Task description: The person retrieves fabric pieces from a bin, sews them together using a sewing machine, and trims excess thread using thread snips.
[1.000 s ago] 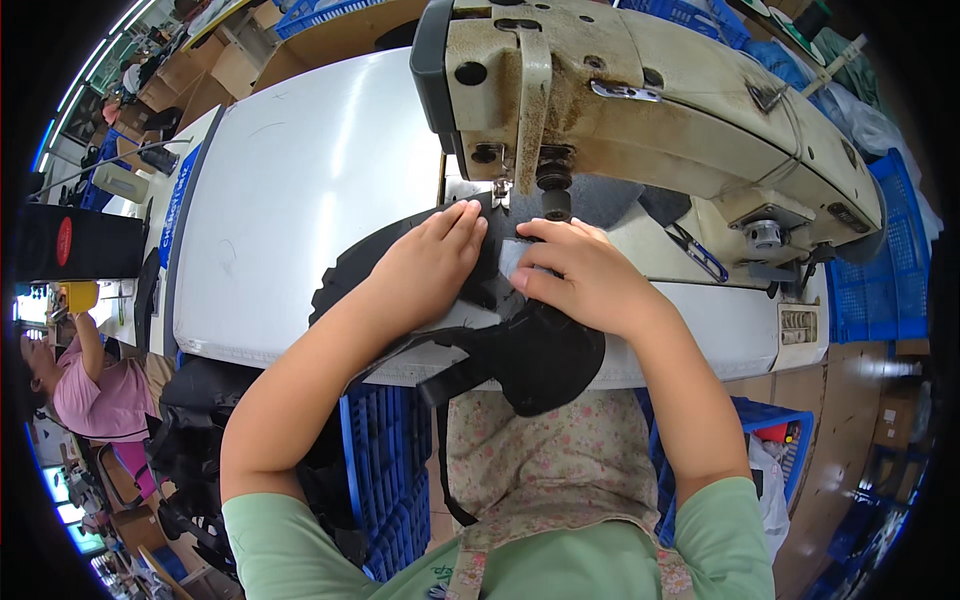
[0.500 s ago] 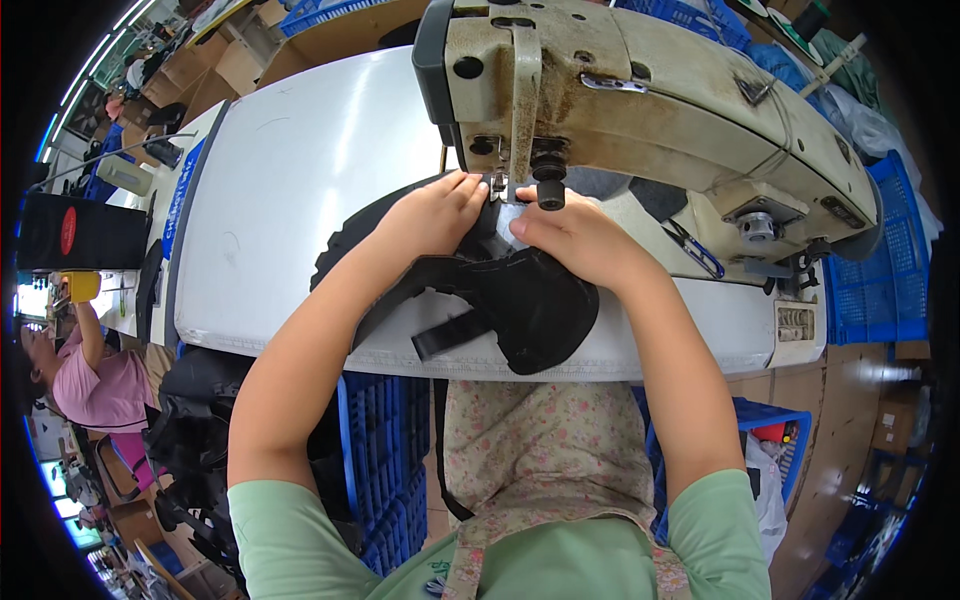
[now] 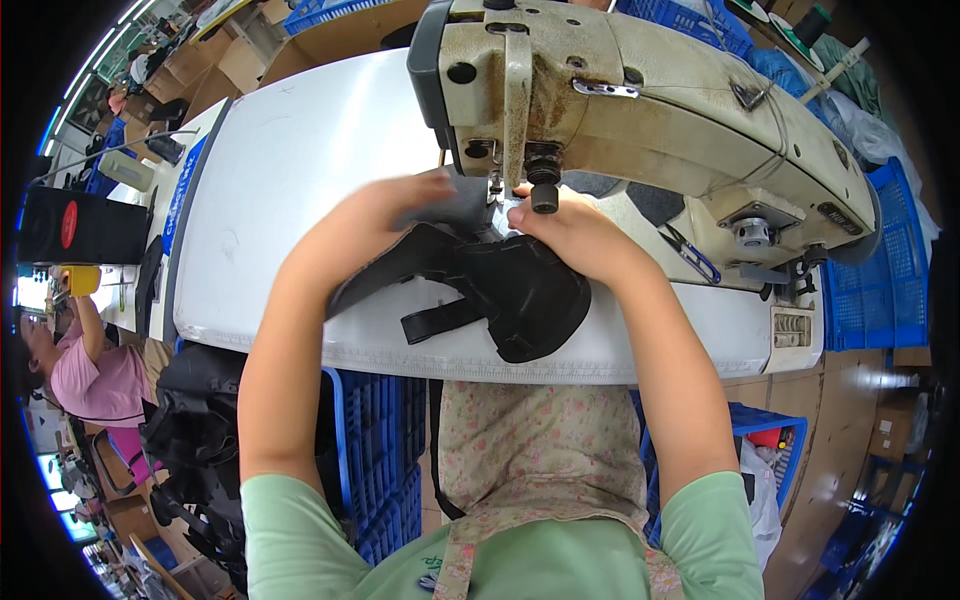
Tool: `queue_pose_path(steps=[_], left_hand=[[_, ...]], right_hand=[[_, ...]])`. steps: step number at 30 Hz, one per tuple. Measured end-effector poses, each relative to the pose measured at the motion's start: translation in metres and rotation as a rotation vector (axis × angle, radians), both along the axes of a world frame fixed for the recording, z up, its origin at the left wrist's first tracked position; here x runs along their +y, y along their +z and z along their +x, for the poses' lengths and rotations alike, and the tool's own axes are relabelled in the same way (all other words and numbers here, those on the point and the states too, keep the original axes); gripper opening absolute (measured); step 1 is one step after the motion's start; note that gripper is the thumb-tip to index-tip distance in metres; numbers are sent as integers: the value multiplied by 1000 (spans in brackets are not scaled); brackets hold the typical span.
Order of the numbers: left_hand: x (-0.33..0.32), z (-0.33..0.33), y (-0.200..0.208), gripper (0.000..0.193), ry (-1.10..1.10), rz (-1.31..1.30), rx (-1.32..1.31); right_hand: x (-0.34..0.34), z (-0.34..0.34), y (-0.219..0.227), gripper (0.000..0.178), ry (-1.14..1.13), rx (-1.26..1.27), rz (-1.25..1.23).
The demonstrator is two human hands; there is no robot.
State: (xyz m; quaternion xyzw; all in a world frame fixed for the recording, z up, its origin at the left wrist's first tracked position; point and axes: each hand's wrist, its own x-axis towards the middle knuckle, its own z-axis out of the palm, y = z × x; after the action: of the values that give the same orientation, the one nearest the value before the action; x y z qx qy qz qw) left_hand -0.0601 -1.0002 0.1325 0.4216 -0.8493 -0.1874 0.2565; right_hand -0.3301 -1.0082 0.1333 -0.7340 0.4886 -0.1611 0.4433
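Observation:
A black padded fabric piece [image 3: 530, 300] with a short strap lies on the white table of a sewing machine [image 3: 690, 95], one edge under the presser foot [image 3: 495, 188]. A pale grey patch shows on it beside the foot. My right hand [image 3: 575, 232] grips the piece just right of the needle, thumb on top and fingertips partly behind the machine's knob. My left hand [image 3: 390, 208] is smeared by motion over the piece's left part, its fingertips left of the foot; whether it touches the fabric I cannot make out.
Thread snips [image 3: 692, 254] lie under the machine arm. Blue crates stand at the right [image 3: 875, 265] and below the table's front edge [image 3: 385, 450]. Black goods [image 3: 195, 410] are piled at the left, near a person in pink [image 3: 90, 375] at another table.
My left hand has lifted and drawn back left from the needle, uncovering more fabric. The black piece has shifted and turned slightly; my right hand stays beside the foot.

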Motion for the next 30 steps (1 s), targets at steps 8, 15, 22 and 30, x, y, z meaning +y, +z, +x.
queue_pose_path(steps=[8, 15, 22, 30], left_hand=[[110, -18, 27, 60, 338, 1000, 568], [21, -15, 36, 65, 373, 482, 385], [50, -52, 23, 40, 419, 677, 664], [92, -97, -3, 38, 449, 554, 577]], right_hand=[[-5, -4, -16, 38, 41, -69, -294], [23, 27, -12, 57, -66, -62, 9], [29, 6, -37, 51, -71, -294, 129], [30, -12, -22, 40, 34, -808, 405]])
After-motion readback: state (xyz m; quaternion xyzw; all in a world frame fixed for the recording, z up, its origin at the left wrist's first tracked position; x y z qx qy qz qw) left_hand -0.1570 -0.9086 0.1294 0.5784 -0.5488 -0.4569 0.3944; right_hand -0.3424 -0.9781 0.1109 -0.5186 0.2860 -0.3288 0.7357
